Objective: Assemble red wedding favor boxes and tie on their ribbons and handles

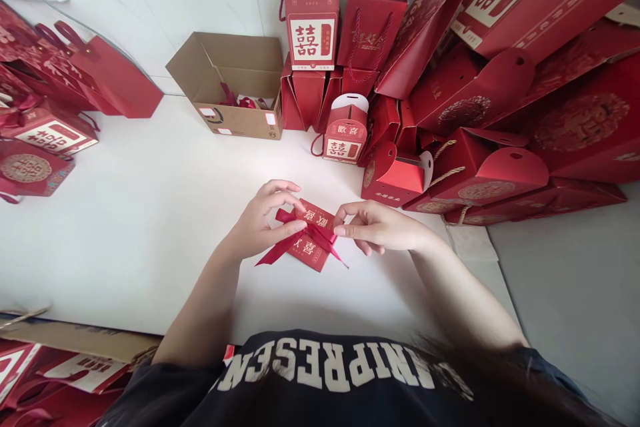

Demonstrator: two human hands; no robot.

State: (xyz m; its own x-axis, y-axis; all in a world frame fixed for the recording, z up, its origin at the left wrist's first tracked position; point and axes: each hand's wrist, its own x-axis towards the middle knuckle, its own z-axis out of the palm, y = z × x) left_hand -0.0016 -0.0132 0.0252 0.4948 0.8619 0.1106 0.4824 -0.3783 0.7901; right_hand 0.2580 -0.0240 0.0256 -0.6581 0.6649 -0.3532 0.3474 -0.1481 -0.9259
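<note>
A small red gift box [315, 261] with pale Chinese characters on its top lies in front of me on the white table. A dark red ribbon [277, 252] is tied across it in a bow, its tails hanging off both sides. My left hand [267, 217] is curled at the bow's left loop, with thumb and forefinger around the ribbon near the knot. On the other side, my right hand [377, 227] pinches the right loop between thumb and forefinger, its other fingers loosely bent. The underside of the box is hidden.
An open cardboard box [247, 123] with ribbon pieces inside stands at the back. Red gift boxes [313, 20] are stacked along the wall and right side. More red boxes and bags [120, 73] stand at left. A carton of red packages [85, 373] sits lower left.
</note>
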